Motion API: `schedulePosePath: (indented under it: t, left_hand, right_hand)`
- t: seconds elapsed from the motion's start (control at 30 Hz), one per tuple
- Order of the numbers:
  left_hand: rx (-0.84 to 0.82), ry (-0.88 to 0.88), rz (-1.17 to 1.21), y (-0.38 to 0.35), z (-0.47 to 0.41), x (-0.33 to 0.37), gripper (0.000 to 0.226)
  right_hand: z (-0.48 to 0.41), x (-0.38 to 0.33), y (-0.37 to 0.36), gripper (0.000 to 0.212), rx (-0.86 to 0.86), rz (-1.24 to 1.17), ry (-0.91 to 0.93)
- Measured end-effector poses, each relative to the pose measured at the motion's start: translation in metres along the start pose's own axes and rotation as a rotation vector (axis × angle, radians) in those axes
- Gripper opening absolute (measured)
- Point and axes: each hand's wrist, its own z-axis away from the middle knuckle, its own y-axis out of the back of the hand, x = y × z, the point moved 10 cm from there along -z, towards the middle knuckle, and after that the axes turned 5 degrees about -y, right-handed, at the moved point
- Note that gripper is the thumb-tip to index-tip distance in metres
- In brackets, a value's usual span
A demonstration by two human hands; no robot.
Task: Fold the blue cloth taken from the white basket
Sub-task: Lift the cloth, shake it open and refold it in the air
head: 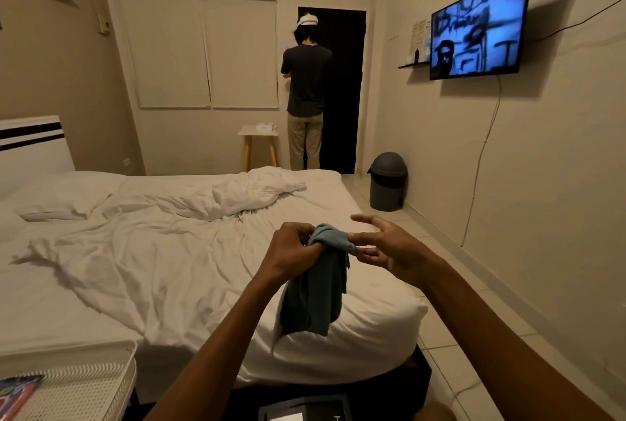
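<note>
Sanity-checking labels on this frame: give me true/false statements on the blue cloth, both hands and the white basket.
The left hand grips the soft blue cloth at its top. True.
The cloth lies flat on the rumpled white bed. False: it hangs bunched from both hands above the bed's corner.
The right hand pinches the cloth's upper edge. True.
The cloth sits in the white perforated plastic basket. False: the basket stands at lower left, apart from it.

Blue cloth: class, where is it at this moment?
In the head view, the blue cloth hangs just right of centre, held up between the left hand and the right hand, above the near corner of the white bed.
</note>
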Motion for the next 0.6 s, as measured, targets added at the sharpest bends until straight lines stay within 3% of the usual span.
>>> schedulePosePath:
  t: [0.17, 0.3, 0.47, 0.6]
  left_hand:
    - [0.011, -0.083, -0.251, 0.011, 0.003, 0.003, 0.039]
    - [0.174, -0.24, -0.366, 0.018, 0.009, 0.018, 0.02]
    - [0.376, -0.32, -0.24, 0.037, 0.006, 0.021, 0.017]
    - [0.312, -0.395, -0.127, 0.046, -0.016, 0.043, 0.017]
  right_hand:
    - [-0.001, -0.024, -0.003, 0.031, -0.01, -0.163, 0.039]
    - [0.0, -0.05, -0.007, 0.017, 0.026, -0.222, 0.062]
    - [0.002, -0.083, -0.01, 0.014, 0.05, -0.197, 0.116]
    - [0.004, -0.099, 0.001, 0.022, 0.061, -0.185, 0.144]
